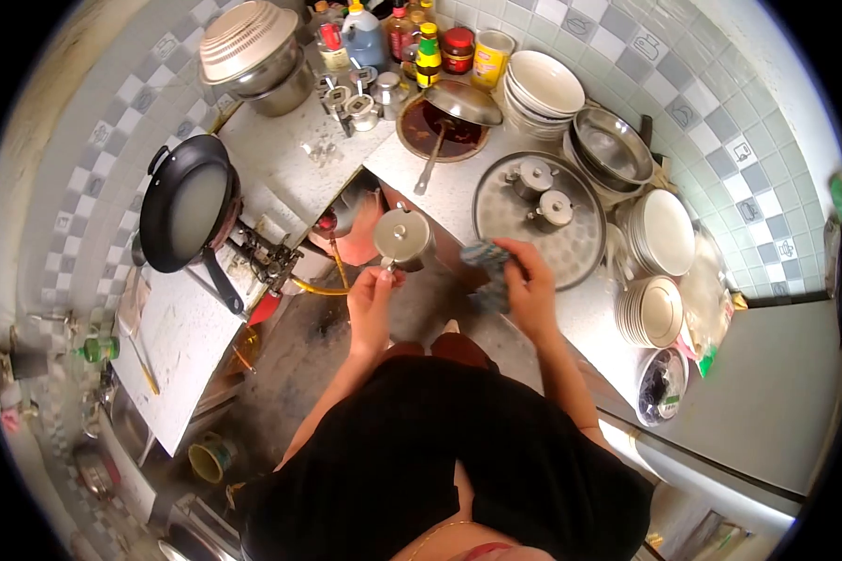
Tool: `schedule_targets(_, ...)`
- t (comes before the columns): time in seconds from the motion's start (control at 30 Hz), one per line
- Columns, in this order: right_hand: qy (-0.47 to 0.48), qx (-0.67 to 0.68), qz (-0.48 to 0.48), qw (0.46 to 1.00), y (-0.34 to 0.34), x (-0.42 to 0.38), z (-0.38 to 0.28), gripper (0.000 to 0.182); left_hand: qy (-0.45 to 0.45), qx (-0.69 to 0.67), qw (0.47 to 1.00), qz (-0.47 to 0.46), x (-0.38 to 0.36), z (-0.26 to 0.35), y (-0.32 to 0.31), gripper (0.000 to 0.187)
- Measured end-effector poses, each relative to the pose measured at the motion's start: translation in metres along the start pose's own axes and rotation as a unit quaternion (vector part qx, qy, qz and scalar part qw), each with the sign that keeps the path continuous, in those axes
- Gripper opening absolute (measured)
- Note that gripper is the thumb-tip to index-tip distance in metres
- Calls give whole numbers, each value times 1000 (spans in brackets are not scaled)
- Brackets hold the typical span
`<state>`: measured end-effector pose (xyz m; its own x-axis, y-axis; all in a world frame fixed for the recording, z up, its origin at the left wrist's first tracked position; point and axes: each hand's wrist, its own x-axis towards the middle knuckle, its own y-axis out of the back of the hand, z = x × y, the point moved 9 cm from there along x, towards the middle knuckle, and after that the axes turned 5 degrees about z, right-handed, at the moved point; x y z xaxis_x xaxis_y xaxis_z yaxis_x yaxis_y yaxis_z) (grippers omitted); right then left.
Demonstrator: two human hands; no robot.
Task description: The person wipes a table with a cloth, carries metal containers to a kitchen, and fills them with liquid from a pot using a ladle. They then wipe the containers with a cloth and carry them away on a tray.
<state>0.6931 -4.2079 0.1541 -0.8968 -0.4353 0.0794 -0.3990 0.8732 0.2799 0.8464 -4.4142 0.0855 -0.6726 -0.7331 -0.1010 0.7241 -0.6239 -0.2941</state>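
My left hand (372, 297) is closed on the near side of a lidded metal pot (402, 236), which hangs over the gap between the counters. To its right, my right hand (529, 285) grips a bunched blue-grey patterned cloth (486, 266), held apart from the pot. Two smaller lidded metal pots (533, 178) stand on a round metal tray (580, 252) on the right counter. More small metal containers (360, 110) are grouped at the back corner.
A black pan (189, 201) with whitish liquid sits on the left stove. Bottles and jars (428, 56) line the back wall. A lidded pan of dark sauce (435, 136), bowls (544, 82) and stacked plates (666, 234) stand along the right counter. A bucket (210, 458) is on the floor.
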Motion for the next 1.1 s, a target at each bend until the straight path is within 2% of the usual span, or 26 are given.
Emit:
schedule_targets(0.07, 205, 3, 49, 978, -27, -8, -45, 37, -11, 11, 1000, 11, -3, 11, 0, 19)
schedule_targets(0.1, 205, 3, 49, 978, -40, -11, -47, 37, -9, 29, 999, 12, -4, 11, -3, 20)
schedule_targets(0.17, 350, -60, 53, 933, -68, -28, -77, 42, -26, 43, 998, 28, -4, 18, 2, 20)
schedule_targets(0.2, 350, -60, 53, 933, -73, -29, -76, 42, -29, 45, 998, 21, -3, 14, 1, 19)
schedule_targets(0.27, 404, -145, 29, 903, -96, -35, -86, 43, -50, 48, 997, 24, -4, 17, 7, 17)
schedule_targets(0.3, 439, -142, 32, 887, -100, -39, -90, 42, -72, 68, 994, 41, -7, 26, 10, 15)
schedule_targets(0.43, 463, -159, 9, 872, -105, -46, -83, 39, -73, 52, 994, 56, -9, 29, 17, 16)
schedule_targets(0.53, 439, -170, -22, 882, -99, -39, -65, 35, -88, 58, 993, 60, -12, 37, 20, 16)
schedule_targets(0.6, 341, -174, -4, 924, -89, -15, -48, 33, -97, 44, 992, 74, -14, 45, 26, 15)
schedule_targets(0.67, 347, -182, -21, 920, -89, -13, -49, 34, -95, 37, 992, 79, -17, 41, 32, 15)
schedule_targets(0.73, 250, -118, -47, 960, -84, 6, -20, 35, -92, 35, 993, 63, -22, 34, 43, 14)
schedule_targets(0.77, 216, -95, -72, 969, -88, 10, -10, 36, -95, 34, 992, 82, -28, 34, 52, 14)
schedule_targets(0.8, 228, -89, -115, 963, -110, 9, -10, 36, -97, 13, 990, 106, -42, 38, 70, 14)
schedule_targets(0.83, 182, -63, -133, 972, -113, 12, 7, 35, -94, -3, 992, 85, -41, 37, 69, 14)
schedule_targets(0.87, 140, -31, -174, 974, -127, 14, 28, 35, -97, -4, 989, 111, -51, 38, 80, 14)
schedule_targets(0.9, 75, 50, -256, 963, -169, 14, 104, 35, -107, -4, 983, 147, -69, 44, 102, 14)
schedule_targets(0.93, 77, 44, -258, 962, -165, -1, 113, 35, -101, -14, 987, 125, -73, 42, 104, 14)
schedule_targets(0.97, 2, 35, -306, 951, -187, -12, 132, 35, -95, -5, 985, 145, -83, 41, 115, 13)
schedule_targets(1.0, -63, 25, -386, 920, -238, -30, 140, 35, -82, -11, 979, 185, -109, 37, 138, 13)
schedule_targets(1.07, -84, -21, -455, 886, -271, -56, 141, 34, -77, -17, 973, 215, -129, 40, 160, 14)
schedule_targets(1.1, -2, -10, -480, 877, -306, -73, 162, 34, -77, -25, 968, 239, -144, 38, 176, 16)
